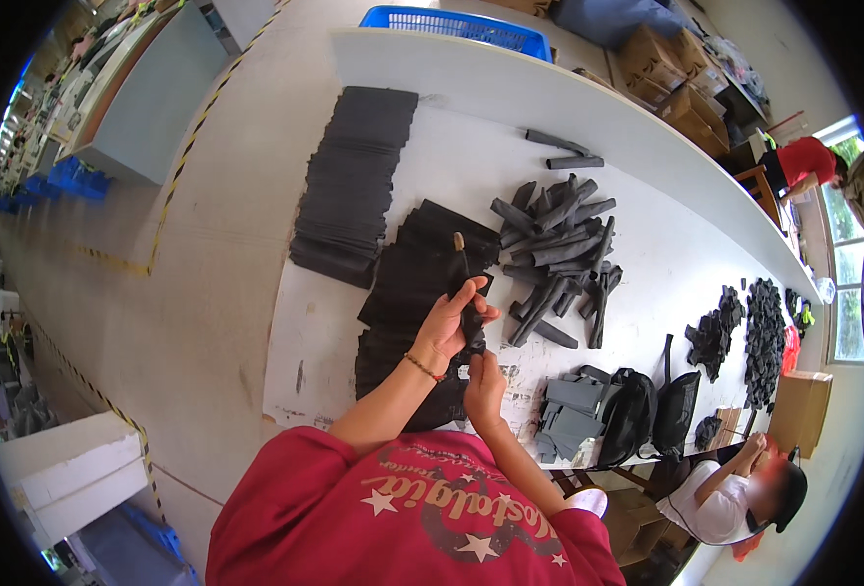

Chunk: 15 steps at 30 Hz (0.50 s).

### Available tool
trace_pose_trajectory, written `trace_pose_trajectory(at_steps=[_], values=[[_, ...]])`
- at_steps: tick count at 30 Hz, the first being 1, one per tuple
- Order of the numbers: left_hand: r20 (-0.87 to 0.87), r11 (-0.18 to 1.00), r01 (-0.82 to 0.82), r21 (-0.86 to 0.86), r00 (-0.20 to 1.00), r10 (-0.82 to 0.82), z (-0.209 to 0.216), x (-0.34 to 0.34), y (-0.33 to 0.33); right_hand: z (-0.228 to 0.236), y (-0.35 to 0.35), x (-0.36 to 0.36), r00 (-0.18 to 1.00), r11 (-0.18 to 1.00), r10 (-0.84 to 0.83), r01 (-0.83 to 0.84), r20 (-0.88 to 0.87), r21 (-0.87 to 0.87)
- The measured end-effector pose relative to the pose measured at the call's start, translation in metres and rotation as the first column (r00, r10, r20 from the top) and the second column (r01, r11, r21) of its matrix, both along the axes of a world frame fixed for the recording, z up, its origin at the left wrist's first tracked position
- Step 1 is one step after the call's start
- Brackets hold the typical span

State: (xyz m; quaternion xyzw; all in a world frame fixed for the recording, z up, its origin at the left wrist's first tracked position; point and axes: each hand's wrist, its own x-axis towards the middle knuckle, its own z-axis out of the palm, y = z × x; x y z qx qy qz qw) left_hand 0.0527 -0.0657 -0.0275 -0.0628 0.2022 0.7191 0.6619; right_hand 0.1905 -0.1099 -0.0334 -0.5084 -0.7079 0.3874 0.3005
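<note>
My left hand (448,320) is closed around a small black piece of sheet material (471,324), which looks like cloth or soft leather. From the top of that hand sticks a thin dark rod with a tan tip (459,242); how it sits in the piece is hidden. Just below, my right hand (485,387) pinches the lower end of the same black piece. Both hands are over a spread of overlapping flat black pieces (402,293). Right of them lies a heap of rolled black tubes (559,244).
A neat stack of black sheets (349,181) lies at the table's far left. Grey pieces (568,415) and black mesh pouches (630,415) are at my right, with more dark heaps (764,342) beyond. A co-worker (735,493) sits at the right. A blue basket (461,27) stands behind the table's raised edge.
</note>
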Motion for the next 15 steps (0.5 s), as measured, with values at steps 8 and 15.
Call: trace_pose_trajectory(at_steps=[8,15], values=[[-0.039,0.999,-0.035,-0.026,0.999,0.033,-0.004,-0.004,0.001,0.002,-0.014,0.012,0.998,0.999,0.054,-0.054,0.039,-0.001],[-0.307,0.988,0.041,-0.147,0.948,-0.085,0.017,-0.029,0.014,0.015,-0.046,0.056,0.990,0.953,0.130,-0.111,0.051,-0.283]])
